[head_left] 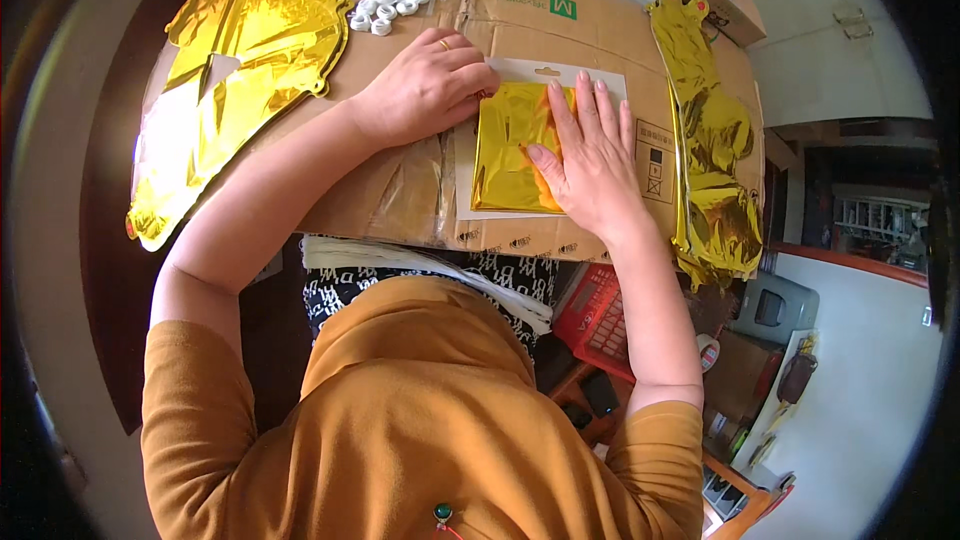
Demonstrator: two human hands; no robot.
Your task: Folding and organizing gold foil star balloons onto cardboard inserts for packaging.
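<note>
Well, at the upper left of the frame lay a big shiny gold foil shape (260,55), and near the top middle the left hand (425,83) had its fingers curled in at the edge of a folded gold foil square (512,148), though I could not tell if they pinched anything. That square sat on a white card (515,71) just right of the upper middle, and it looked light, thin, slippery and easy to crease, so its flat edges seemed best to hold. Next, the right hand (592,162) lay flat over its right side, fingers spread, gripping nothing.
</note>
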